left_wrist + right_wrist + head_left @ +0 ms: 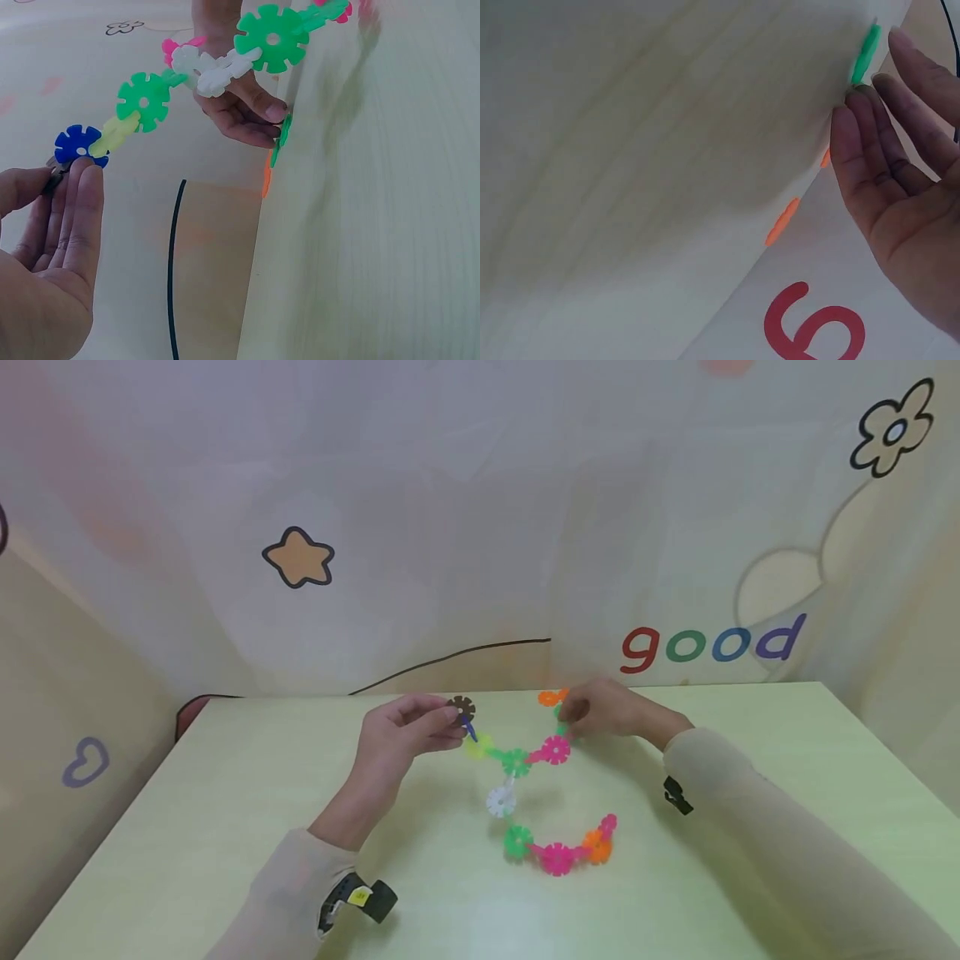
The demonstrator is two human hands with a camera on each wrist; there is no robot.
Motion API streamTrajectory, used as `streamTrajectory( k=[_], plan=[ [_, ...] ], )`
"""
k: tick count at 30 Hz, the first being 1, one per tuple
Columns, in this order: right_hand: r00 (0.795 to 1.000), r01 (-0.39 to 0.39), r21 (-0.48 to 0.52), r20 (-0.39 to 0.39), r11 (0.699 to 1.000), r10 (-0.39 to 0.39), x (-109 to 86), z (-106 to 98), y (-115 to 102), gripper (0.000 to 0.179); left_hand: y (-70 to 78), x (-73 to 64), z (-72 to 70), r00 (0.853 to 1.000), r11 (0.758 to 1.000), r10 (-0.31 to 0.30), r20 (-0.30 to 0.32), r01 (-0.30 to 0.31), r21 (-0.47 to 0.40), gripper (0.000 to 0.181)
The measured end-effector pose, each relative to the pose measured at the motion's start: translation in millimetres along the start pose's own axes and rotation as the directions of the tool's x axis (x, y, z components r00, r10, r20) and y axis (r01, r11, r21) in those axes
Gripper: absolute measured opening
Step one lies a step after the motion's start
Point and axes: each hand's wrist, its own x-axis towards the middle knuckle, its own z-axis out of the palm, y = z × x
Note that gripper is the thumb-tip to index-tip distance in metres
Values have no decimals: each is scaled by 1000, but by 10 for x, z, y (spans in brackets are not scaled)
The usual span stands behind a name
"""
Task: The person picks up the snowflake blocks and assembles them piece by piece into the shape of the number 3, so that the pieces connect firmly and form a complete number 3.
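A chain of interlocking plastic flower discs is raised off the table at its left end. My left hand pinches the black disc at that end. Joined on after it come a blue disc, a yellow disc and a green disc. White discs link the upper row to a lower curve of green, pink and orange discs. My right hand has loosely bent, spread fingers beside an edge-on green disc; nothing shows between thumb and fingers. Whether the fingertips touch that disc is unclear.
Orange discs lie by the table's back edge, close to my right hand. The pale table ends at a printed cloth backdrop. Each wrist wears a dark strap, the left one carrying a small black block.
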Motion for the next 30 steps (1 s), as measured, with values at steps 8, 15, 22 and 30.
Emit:
streamTrajectory(
  k=[8,15,22,30],
  plan=[
    [998,-58,3,26,998,58,3,112,-35,16,-14,-44,-26,1000,1000,-11,8,11,-19,15],
    [999,-53,84,-10,995,54,-26,111,-110,14,-14,-97,-20,1000,1000,-18,18,18,-8,16],
    [986,101,239,-153,966,-65,-76,-108,-426,13,-19,-64,-8,999,1000,6,44,-6,-2,18],
    [934,280,287,-303,916,-191,-65,-264,-889,17,7,-24,6,999,1000,16,46,-16,3,17]
  ],
)
